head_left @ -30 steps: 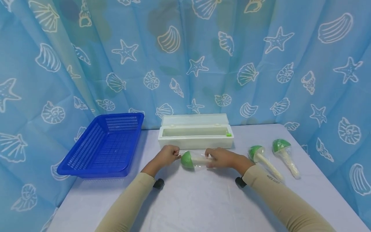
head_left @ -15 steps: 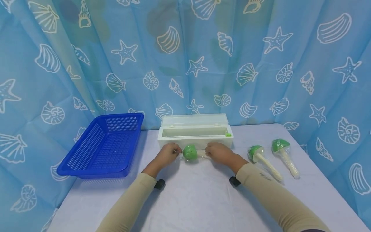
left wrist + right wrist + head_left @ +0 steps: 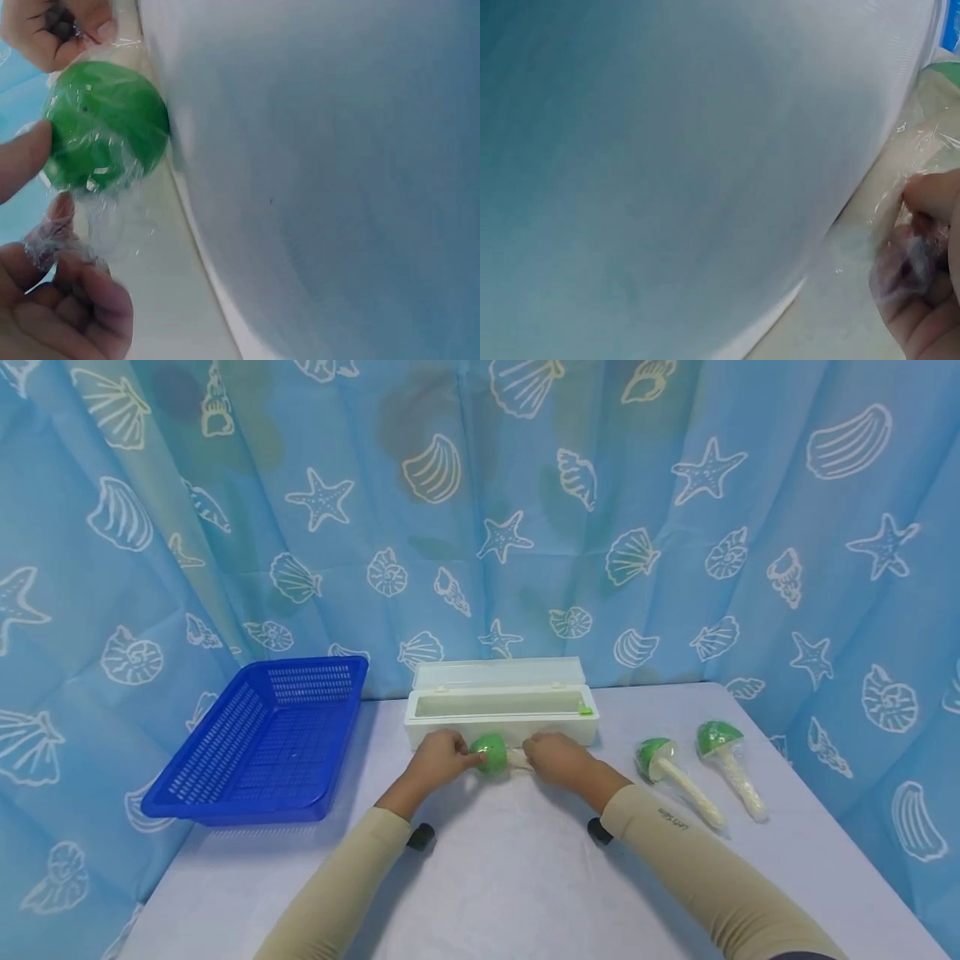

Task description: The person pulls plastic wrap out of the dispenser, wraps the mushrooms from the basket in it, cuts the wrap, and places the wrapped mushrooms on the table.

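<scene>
A mushroom-shaped thing in clear plastic film, with a green cap (image 3: 491,753) and pale stem (image 3: 517,760), lies sideways between my hands, close to the front of the white box (image 3: 501,727). My left hand (image 3: 441,757) is at the cap end. In the left wrist view its thumb presses the green cap (image 3: 105,127), while its curled fingers have crinkled film (image 3: 56,240) about them. My right hand (image 3: 558,758) grips the stem end. The right wrist view shows its fingers curled at the film-covered stem (image 3: 900,161), with film bunched between them.
The white box's clear lid (image 3: 498,672) is raised, and a green tab (image 3: 585,711) sits at its right end. A blue basket (image 3: 330,777) stands at left. Two similar wrapped green-capped mushrooms (image 3: 686,789) (image 3: 738,772) lie on the right of the white table (image 3: 510,893).
The wrapped mushroom has moved back toward the white box and its cap has turned. My left thumb has come onto the cap; my right hand has drawn in slightly leftward.
</scene>
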Motion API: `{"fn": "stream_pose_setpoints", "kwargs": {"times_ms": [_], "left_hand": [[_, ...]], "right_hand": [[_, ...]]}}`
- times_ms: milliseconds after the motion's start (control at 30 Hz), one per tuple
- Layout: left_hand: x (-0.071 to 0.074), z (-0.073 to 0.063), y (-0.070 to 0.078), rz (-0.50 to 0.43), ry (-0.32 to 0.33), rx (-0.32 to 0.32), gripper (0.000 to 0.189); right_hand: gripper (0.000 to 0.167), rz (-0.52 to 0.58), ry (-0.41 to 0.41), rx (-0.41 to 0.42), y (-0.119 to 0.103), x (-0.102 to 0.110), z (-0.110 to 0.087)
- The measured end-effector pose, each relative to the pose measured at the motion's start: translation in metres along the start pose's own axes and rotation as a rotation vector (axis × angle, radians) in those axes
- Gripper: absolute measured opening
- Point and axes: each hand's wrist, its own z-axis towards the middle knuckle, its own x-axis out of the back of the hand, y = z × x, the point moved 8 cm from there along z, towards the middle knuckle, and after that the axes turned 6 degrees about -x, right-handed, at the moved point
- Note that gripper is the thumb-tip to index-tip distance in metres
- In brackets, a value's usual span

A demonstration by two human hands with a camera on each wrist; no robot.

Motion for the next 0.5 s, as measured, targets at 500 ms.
{"fn": "stream_pose_setpoints", "kwargs": {"times_ms": [500], "left_hand": [[-0.009,-0.001,-0.001,-0.081,-0.017,0.05,0.031]], "right_hand": [[0.035,0.337,-0.034,-0.086,0.007,0.004,-0.013]]}}
